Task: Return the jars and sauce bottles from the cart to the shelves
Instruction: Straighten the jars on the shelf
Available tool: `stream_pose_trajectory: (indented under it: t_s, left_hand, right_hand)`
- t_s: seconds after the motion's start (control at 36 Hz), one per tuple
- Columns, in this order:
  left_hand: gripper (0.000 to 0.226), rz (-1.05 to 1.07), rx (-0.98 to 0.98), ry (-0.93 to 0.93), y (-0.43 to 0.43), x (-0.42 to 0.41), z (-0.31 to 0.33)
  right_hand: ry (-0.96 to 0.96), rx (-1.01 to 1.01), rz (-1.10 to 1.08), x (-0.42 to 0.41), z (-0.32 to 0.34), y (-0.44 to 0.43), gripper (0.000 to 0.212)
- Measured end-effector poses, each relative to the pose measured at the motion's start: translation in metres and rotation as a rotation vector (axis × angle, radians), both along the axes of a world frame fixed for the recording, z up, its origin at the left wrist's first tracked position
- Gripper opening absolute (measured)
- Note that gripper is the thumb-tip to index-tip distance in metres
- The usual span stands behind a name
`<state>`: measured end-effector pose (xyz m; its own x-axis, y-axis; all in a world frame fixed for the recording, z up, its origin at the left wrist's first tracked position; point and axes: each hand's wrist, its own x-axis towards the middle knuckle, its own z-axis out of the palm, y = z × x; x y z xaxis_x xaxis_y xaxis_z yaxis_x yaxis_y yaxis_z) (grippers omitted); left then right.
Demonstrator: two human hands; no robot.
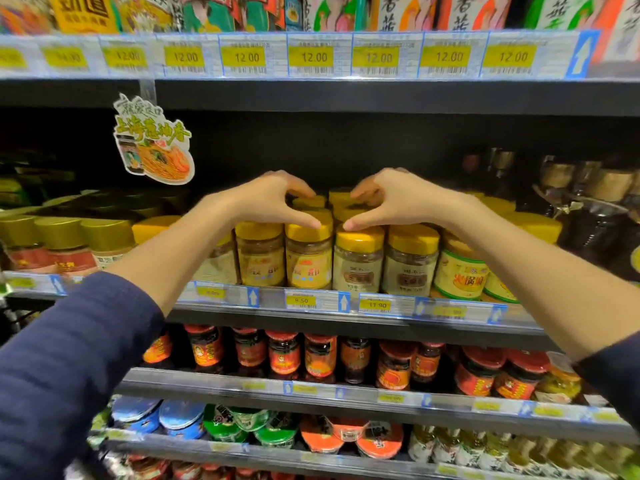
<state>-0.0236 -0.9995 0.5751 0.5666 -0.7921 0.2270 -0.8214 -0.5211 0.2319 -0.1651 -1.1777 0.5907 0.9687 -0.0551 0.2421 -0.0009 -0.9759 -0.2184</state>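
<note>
Left hand [273, 200] and right hand [393, 199], each grip curled round a yellow-lidded jar [309, 203] among paste jars [358, 261].

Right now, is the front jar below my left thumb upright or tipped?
Upright: the jar stands on its base on the shelf, yellow lid on top.

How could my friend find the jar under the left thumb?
Go to the shelf of yellow-lidded jars where the left hand and right hand reach. In the front row, look just above the 9.50 price tag. That jar has a bright orange-yellow label; its right neighbour's label is pale with brown.
</note>
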Motion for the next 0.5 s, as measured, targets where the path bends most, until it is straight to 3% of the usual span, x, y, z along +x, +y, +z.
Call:
stream_pose_trajectory:
  t_s: [0.17, 0.39, 0.5]
  left_hand:
    - [0.070, 0.104, 0.034, 0.071, 0.045, 0.020, 0.003]
    - [0.100, 0.193, 0.112, 0.078, 0.052, 0.034, -0.012]
    - [0.088, 0.173, 0.129, 0.076, 0.052, 0.038, -0.011]
  right_hand:
    - [0.019, 0.001, 0.044, 0.036, -0.017, 0.034, 0.074]
    - [0.059, -0.054, -0.062, 0.062, -0.033, 0.045, 0.091]
    - [0.070, -0.003, -0.070, 0.064, -0.035, 0.043, 0.087]
